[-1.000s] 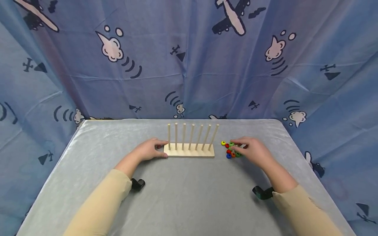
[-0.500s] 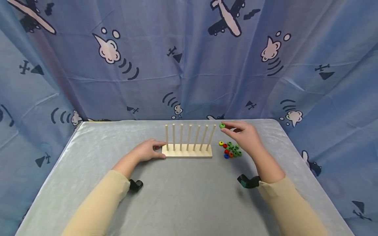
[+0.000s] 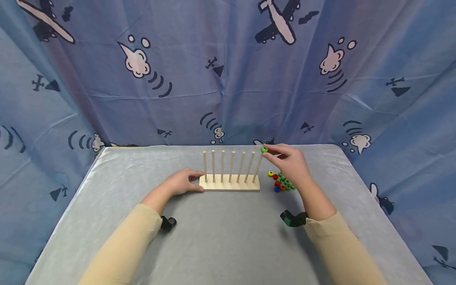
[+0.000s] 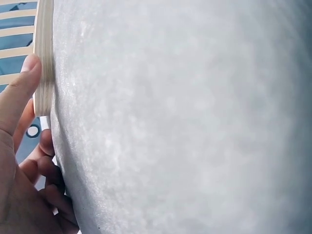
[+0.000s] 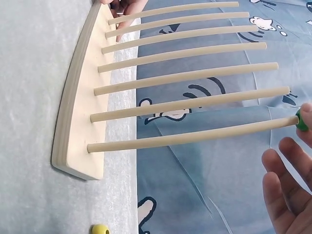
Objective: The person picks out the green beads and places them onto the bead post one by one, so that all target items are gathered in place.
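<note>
A pale wooden base (image 3: 229,186) with several upright pegs stands on the table. My left hand (image 3: 181,181) grips its left end, thumb in front and fingers behind; the left wrist view shows the thumb on the base's edge (image 4: 44,63). My right hand (image 3: 290,160) pinches a green bead (image 3: 264,149) at the top of the rightmost peg (image 5: 195,136). In the right wrist view the bead (image 5: 301,121) touches the peg's tip, partly covered by the fingers; whether the peg has entered its hole I cannot tell.
Right of the base lie several loose beads: green ones (image 3: 287,182), a yellow one (image 3: 270,173), red ones (image 3: 275,177), an orange one (image 3: 283,188) and a blue one (image 3: 277,189). A patterned blue curtain (image 3: 228,79) hangs behind the grey-covered table (image 3: 228,237).
My right hand has picked a green bead from the pile, lifted it and carried it left to the rightmost peg's top. My left hand keeps its grip on the base.
</note>
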Motion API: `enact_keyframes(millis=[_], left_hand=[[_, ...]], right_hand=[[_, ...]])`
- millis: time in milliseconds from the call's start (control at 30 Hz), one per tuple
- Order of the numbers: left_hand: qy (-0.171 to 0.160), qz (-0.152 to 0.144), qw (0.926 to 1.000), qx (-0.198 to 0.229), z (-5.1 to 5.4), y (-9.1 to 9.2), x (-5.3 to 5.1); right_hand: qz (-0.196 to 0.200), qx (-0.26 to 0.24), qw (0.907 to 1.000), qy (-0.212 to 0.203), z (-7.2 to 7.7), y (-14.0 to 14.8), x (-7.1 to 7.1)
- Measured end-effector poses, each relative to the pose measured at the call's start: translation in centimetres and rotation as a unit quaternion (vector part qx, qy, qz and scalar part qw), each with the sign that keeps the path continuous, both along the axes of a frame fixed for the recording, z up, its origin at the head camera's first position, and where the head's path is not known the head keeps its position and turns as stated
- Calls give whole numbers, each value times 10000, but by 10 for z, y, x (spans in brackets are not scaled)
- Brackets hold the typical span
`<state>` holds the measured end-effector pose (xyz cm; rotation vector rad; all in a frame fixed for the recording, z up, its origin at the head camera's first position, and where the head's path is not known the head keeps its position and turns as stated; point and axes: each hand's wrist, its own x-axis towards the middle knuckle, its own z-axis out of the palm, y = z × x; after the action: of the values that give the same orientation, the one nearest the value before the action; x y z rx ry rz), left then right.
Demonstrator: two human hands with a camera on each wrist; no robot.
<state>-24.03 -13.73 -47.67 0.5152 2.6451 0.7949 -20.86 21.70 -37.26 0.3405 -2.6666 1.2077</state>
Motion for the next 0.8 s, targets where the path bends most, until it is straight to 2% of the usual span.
enact_keyframes(millis=[367, 800], left_hand=[[-8, 30, 10000, 49, -1, 1, 1], [-44, 28, 10000, 47, -2, 2, 0]], right_hand=[[12, -3, 9998, -206, -2, -3, 0], [110, 206, 9990, -369, -18, -2, -2]])
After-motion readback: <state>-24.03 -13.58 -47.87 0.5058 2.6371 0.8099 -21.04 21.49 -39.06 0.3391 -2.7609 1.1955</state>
